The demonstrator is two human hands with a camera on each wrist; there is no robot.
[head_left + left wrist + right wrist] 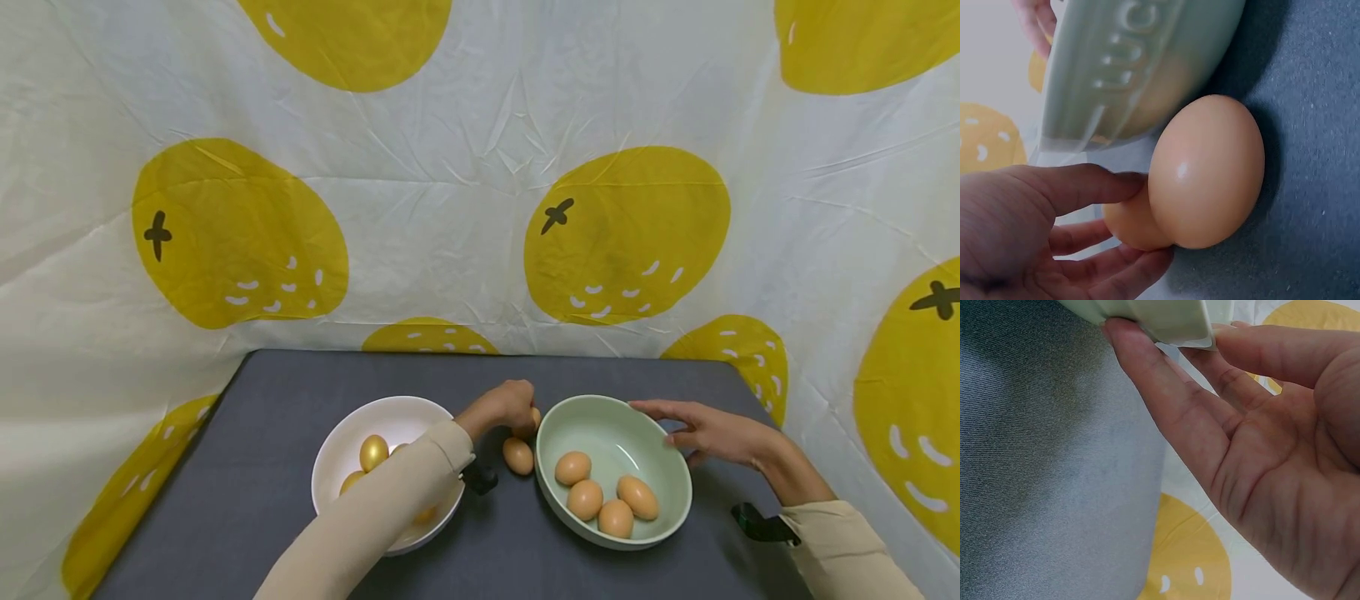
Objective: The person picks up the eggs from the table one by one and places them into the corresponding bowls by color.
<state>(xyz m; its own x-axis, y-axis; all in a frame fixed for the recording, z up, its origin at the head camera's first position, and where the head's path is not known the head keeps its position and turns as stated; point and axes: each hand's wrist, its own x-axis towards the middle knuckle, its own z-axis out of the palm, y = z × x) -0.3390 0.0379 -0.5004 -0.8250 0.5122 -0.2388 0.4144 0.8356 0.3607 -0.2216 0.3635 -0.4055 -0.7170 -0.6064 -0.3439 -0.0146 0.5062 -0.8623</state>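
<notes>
Between the two bowls, my left hand [516, 406] holds a brown egg [1132, 219] between thumb and fingers. Another brown egg [518, 456] lies on the table just in front of it and partly hides the held one in the left wrist view. My right hand [708, 429] grips the far right rim of the pale green bowl [551, 500], with the thumb at the edge and fingers against the outer wall, as the right wrist view shows. Several brown eggs [586, 499] rest inside that bowl.
A white bowl [330, 454] stands to the left, holding a golden egg [373, 452] and others partly covered by my left sleeve [390, 508]. Both bowls sit on a dark grey table [277, 467]. Behind it hangs a white cloth [435, 250] printed with yellow fruit.
</notes>
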